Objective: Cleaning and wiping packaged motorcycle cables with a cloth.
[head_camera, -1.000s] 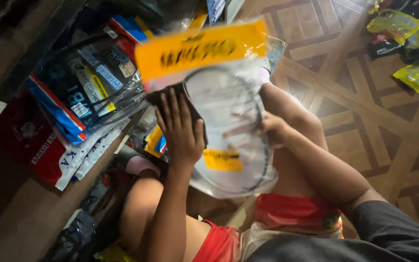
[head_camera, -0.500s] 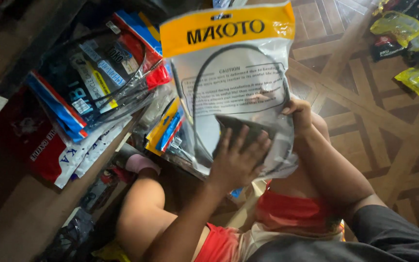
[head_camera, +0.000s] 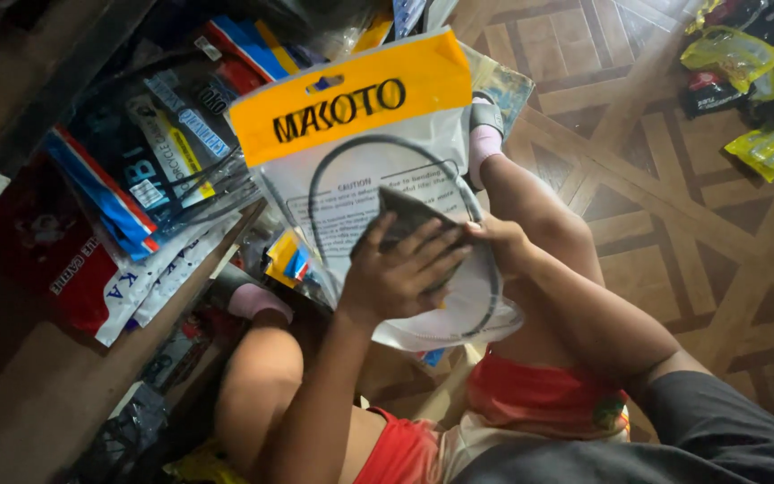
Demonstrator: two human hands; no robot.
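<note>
Patterned wooden parquet flooring (head_camera: pixel 674 206) fills the right of the view, with yellow plastic packets (head_camera: pixel 745 63) scattered at its far corner, while a brown wooden shelf (head_camera: pixel 38 394) on the left carries a heap of red, white and blue packaged cables (head_camera: pixel 136 197). Between them the person sits with bare knees up, in red shorts (head_camera: pixel 539 394).

Held up over the lap is a clear plastic bag with a yellow-orange card header (head_camera: pixel 360 99), a coiled black cable visible inside it. The left hand (head_camera: pixel 400 273) lies across the front of the bag, fingers spread wide and pressing a dark flat cloth-like piece (head_camera: pixel 405 215) against the plastic. The right hand (head_camera: pixel 503 246) grips the bag's right edge, fingers curled behind it so that only the thumb side shows.

Judging by the pose, the step in hand looks like wiping or rubbing the packet's face. A next move would call for the right hand's grip to keep the limp bag steady while the left hand slides with even pressure, so the thin plastic does not crumple.
</note>
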